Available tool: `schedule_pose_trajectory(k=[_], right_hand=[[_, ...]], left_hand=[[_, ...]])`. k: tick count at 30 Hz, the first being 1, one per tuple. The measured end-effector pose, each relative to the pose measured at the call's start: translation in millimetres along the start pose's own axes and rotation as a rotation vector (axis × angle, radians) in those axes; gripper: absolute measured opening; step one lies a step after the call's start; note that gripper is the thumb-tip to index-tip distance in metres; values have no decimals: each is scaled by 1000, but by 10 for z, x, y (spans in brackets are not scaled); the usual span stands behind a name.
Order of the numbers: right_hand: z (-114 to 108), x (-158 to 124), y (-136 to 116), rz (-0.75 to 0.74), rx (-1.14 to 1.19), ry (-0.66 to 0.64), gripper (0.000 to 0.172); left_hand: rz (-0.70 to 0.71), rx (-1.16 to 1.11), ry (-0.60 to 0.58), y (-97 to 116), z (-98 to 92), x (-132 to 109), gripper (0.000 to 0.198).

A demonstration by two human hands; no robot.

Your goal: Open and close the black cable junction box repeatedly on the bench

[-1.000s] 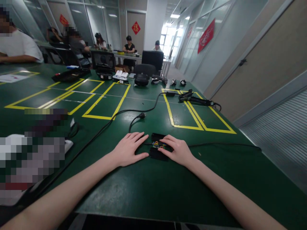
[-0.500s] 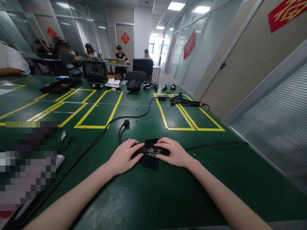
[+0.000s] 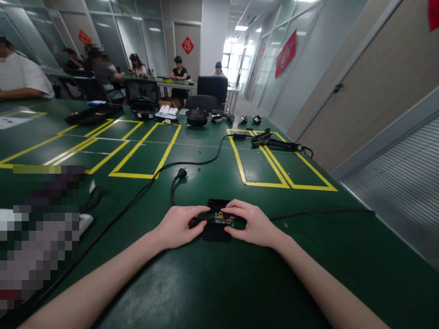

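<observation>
A small circuit board (image 3: 220, 219) with copper-coloured ring coils lies between my hands at the middle of the table. Black casing pieces show around it: one casing piece (image 3: 216, 233) on the near side and another casing piece (image 3: 216, 203) on the far side. My left hand (image 3: 183, 224) curls thumb and fingers round the board's left end, where a black cable enters. My right hand (image 3: 252, 221) pinches the right end, thumb near and fingers far. Exact contact under the fingertips is hidden. A black plug (image 3: 181, 173) on a short cable rests beyond my left hand.
Long black cables (image 3: 185, 163) cross the green table (image 3: 192, 283), marked with yellow tape (image 3: 133, 175). A black handheld tool (image 3: 279, 145) lies far right. A black tray (image 3: 94, 113) and several devices line the far edge. Blurred items fill the left. People sit beyond.
The view has shifted slightly, so the background sits further right. The board and casing are turned a little straighter, and both hands stay around the board's ends.
</observation>
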State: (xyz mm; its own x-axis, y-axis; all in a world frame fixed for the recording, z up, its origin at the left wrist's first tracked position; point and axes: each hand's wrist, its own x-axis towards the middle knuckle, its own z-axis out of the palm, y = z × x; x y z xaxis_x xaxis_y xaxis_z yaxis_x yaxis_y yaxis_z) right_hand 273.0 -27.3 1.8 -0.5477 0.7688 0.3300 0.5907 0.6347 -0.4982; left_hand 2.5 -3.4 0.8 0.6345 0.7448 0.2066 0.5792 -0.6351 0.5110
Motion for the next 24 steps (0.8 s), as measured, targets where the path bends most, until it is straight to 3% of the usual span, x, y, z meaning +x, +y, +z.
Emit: schedule_pose_trajectory(k=[6,14,20,24], right_hand=[[-12,-2,61,15,0,14,39],[-47,-17,218,87,14,92,35],[-122,-8,280,82,7,117,16],[-131,9,212,94,5,176,24]], left_hand=[[-58,-25,20,-33,-19,26,28],[17,106,119,-130,8,77,29],[22,132,150,-131,-1,86,28],[61,131,200,-105,-31,64,32]])
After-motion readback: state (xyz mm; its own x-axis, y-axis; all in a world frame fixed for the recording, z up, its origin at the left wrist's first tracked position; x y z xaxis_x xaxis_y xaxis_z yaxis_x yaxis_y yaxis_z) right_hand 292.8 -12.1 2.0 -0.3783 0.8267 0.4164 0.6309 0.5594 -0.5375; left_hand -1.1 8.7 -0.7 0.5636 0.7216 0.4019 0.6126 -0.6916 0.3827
